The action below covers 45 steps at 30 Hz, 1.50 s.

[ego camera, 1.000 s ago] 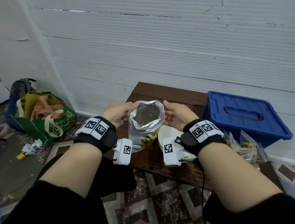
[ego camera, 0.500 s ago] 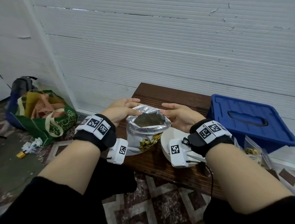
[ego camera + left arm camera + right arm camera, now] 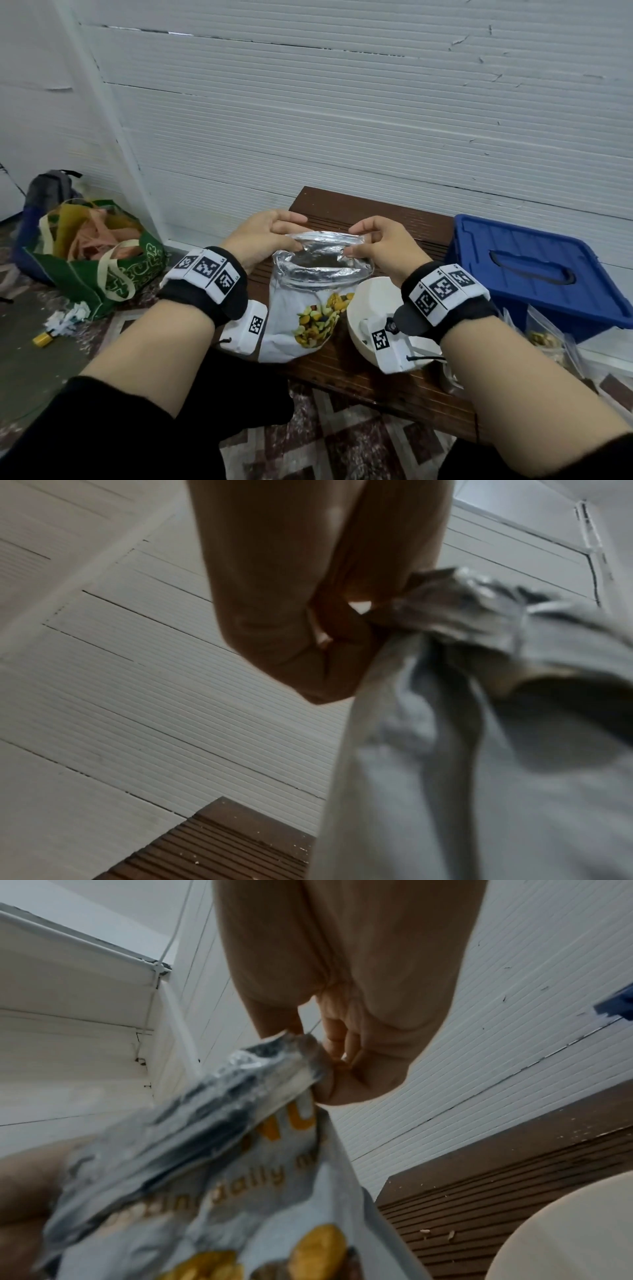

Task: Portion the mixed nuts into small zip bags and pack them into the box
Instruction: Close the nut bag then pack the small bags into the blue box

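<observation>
Head view shows me the foil nut pouch (image 3: 301,308) standing on the brown slatted surface (image 3: 376,380), its silver mouth drawn nearly flat. My left hand (image 3: 260,240) pinches the pouch's left top corner and my right hand (image 3: 380,246) pinches its right top corner, each grip closed on the foil rim, as both wrist views confirm. Right of the pouch sits a white bowl (image 3: 363,308), beyond it filled zip bags (image 3: 544,339), and behind those the blue box (image 3: 534,274), lid on.
</observation>
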Available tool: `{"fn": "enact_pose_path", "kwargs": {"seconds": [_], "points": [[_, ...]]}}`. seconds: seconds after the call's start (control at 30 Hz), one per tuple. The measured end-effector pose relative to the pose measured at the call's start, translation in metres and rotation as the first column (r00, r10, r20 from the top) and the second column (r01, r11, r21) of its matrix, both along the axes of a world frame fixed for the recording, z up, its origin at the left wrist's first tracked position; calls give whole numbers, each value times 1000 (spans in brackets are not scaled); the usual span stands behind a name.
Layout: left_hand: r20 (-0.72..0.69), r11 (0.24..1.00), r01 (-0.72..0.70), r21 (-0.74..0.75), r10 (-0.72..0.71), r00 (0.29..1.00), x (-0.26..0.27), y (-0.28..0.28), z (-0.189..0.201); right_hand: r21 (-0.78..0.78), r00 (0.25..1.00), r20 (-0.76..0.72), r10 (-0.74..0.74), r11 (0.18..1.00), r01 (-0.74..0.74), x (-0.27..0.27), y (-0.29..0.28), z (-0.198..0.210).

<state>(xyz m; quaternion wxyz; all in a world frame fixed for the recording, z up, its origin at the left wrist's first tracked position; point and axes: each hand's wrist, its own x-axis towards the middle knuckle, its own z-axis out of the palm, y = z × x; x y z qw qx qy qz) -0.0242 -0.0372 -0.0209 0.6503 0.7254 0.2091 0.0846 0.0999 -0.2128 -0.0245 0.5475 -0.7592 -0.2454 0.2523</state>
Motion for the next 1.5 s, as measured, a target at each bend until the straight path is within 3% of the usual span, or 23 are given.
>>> {"fn": "enact_pose_path", "kwargs": {"seconds": [0.23,0.37,0.47,0.6,0.77,0.83,0.9,0.97,1.07,1.17,1.3,1.43,1.5], "points": [[-84,982,6,-191,-22,996,-16,6,0,162,982,-122,-141,974,160,0,3,1],[-119,974,19,-225,-47,992,-23,17,1,191,956,-232,-182,955,228,1,5,0],[-105,964,51,-260,-81,991,-23,17,0,179,936,-309,-170,956,233,1,3,0],[-59,956,-16,-293,-2,998,-16,13,-5,215,889,-452,-77,958,192,1,-3,2],[-35,964,-58,-258,50,998,-7,11,-4,135,945,-286,-162,969,207,-2,-8,6],[-57,990,-66,-125,60,997,-4,10,0,105,960,-154,-236,962,253,0,-8,4],[-88,982,-41,183,58,994,-1,12,5,72,958,7,-285,956,284,2,-6,1],[-85,872,-8,490,57,995,2,14,10,42,934,185,-306,952,304,1,-4,0],[-29,785,-38,618,72,997,5,12,14,36,895,322,-308,949,313,-3,-4,3],[12,842,-132,524,147,989,6,12,11,2,922,260,-286,955,296,-2,-4,1],[-31,914,-179,364,204,978,1,14,10,1,970,7,-243,970,243,2,-4,1],[-233,979,-77,189,121,965,-6,12,5,-83,974,75,-212,972,218,6,-6,0],[-211,994,-111,9,110,971,-9,11,4,-78,984,-31,-176,982,173,6,-7,1]]}}
